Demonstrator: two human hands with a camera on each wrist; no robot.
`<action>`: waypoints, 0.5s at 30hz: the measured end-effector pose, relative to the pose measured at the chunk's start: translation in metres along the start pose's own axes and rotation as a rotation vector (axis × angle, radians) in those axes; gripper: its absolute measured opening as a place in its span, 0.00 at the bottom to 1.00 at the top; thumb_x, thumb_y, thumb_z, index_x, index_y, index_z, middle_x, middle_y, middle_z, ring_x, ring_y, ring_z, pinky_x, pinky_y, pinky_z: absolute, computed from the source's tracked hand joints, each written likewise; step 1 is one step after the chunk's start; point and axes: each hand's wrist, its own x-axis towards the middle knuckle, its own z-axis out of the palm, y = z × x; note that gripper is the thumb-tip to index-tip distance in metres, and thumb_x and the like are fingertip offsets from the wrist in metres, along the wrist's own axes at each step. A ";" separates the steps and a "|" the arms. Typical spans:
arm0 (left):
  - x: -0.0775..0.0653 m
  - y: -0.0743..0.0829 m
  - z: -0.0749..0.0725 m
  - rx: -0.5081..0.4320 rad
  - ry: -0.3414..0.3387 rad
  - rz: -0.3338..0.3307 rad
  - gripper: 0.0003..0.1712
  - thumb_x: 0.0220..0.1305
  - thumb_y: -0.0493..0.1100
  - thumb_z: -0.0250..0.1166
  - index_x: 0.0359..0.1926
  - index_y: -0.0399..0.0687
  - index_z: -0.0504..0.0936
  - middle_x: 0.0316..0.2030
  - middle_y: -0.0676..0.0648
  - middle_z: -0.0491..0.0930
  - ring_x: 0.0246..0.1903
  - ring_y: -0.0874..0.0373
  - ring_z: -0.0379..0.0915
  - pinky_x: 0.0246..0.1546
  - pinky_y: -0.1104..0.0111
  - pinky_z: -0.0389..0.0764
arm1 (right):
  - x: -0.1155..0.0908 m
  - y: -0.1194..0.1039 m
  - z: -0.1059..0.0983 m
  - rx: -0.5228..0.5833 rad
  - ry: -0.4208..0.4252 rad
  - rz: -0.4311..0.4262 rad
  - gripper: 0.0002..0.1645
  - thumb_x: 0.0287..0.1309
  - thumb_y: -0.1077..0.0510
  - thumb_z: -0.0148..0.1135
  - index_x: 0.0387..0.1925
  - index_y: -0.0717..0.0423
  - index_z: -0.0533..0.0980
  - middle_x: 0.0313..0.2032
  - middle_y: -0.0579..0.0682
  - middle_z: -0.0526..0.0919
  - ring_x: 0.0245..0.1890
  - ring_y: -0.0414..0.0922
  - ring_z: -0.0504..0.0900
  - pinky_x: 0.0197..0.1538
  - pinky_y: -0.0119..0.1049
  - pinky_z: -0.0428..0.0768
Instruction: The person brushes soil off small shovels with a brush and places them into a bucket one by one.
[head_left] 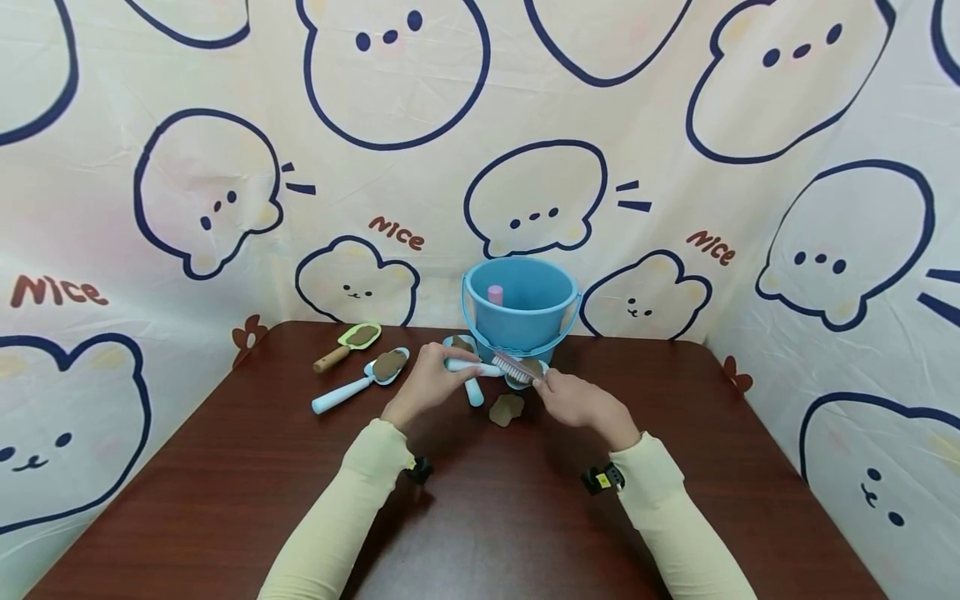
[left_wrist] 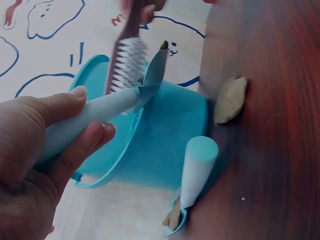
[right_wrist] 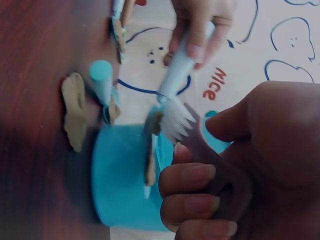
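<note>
While the left hand holds a pale blue trowel by its handle, thumb and fingers round it, the right hand grips a mauve brush, white bristles at the trowel's neck, exact contact unclear. Trowel blade carries brown stuff, held up in front of the blue bucket at the back of the table; flat brown lump lies nearer. Leftward: two blue-and-white scoops, green scoop with wooden handle, all loaded brown.
</note>
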 end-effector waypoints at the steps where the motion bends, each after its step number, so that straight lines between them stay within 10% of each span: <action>1: 0.000 0.001 -0.001 0.003 0.002 -0.005 0.13 0.62 0.41 0.74 0.44 0.37 0.90 0.36 0.45 0.88 0.31 0.55 0.74 0.24 0.69 0.72 | 0.001 -0.002 0.002 -0.007 -0.007 0.002 0.27 0.81 0.50 0.38 0.64 0.69 0.63 0.33 0.55 0.71 0.34 0.48 0.74 0.37 0.40 0.75; 15: -0.002 0.014 -0.022 -0.010 -0.006 -0.048 0.11 0.63 0.41 0.73 0.43 0.39 0.91 0.36 0.45 0.88 0.30 0.54 0.75 0.27 0.68 0.76 | 0.000 -0.021 0.029 -0.138 0.060 0.053 0.17 0.76 0.58 0.47 0.53 0.70 0.62 0.23 0.54 0.73 0.18 0.46 0.71 0.23 0.36 0.68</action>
